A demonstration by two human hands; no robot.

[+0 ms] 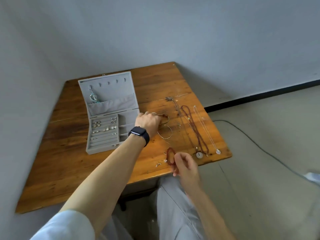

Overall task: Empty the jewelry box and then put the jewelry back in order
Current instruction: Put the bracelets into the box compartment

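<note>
A grey velvet jewelry box [110, 108] stands open on the wooden table [69, 170], with rings and earrings in its slotted tray and a blue-silver piece [94, 97] hanging in the lid. My left hand [148, 122], a dark watch on its wrist, reaches just right of the box and grips a thin bangle [164, 117]. My right hand [184, 164] pinches a red bead bracelet [169, 155] near the table's front edge. Another bangle [165, 132] lies between my hands.
Several long necklaces [195, 129] with pendants lie side by side on the right part of the table. A small silver piece [158, 164] lies near the front edge. A dark cable [259, 144] runs over the floor on the right. My grey-trousered legs are below the table.
</note>
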